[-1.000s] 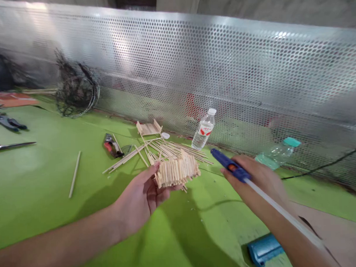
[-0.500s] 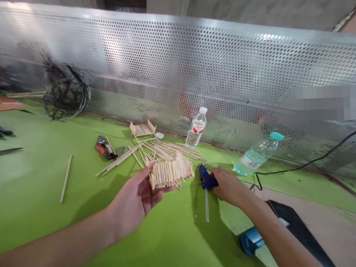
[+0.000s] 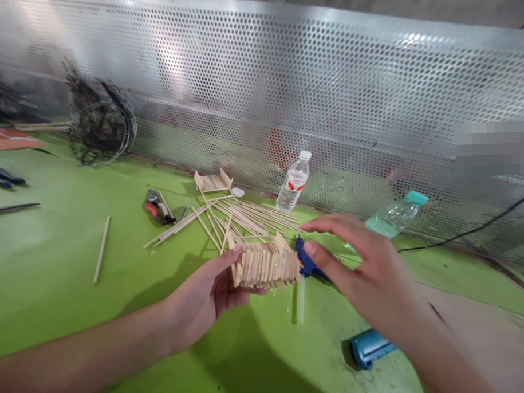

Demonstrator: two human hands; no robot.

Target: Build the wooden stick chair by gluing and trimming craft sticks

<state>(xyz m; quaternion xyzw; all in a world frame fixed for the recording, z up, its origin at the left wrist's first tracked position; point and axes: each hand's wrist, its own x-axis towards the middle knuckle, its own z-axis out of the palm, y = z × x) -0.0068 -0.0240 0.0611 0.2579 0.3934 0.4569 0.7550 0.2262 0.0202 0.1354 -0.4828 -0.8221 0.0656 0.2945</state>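
Note:
My left hand (image 3: pixel 209 293) grips a small model made of short wooden sticks (image 3: pixel 266 265), thumb on its near left corner and fingers beneath. My right hand (image 3: pixel 367 267) is raised to the right of the model, thumb and fingers apart, holding nothing. Partly hidden behind it, a blue glue gun (image 3: pixel 307 261) lies on the green table with a clear glue stick (image 3: pixel 302 301) coming out of its back. Beyond the model, several thin wooden sticks (image 3: pixel 249 214) lie in a loose pile.
A second stick-built piece (image 3: pixel 214 182) stands behind the pile. Pliers with red on them (image 3: pixel 157 209) lie left of it. A water bottle (image 3: pixel 293 183) stands and a teal-capped bottle (image 3: pixel 391 215) leans near the perforated metal panel (image 3: pixel 327 91). A blue object (image 3: pixel 370 348) lies front right.
My right hand has let go of the glue gun, now lying on the table, and has lifted open toward the model. The left hand has shifted slightly right with the model, tilting it.

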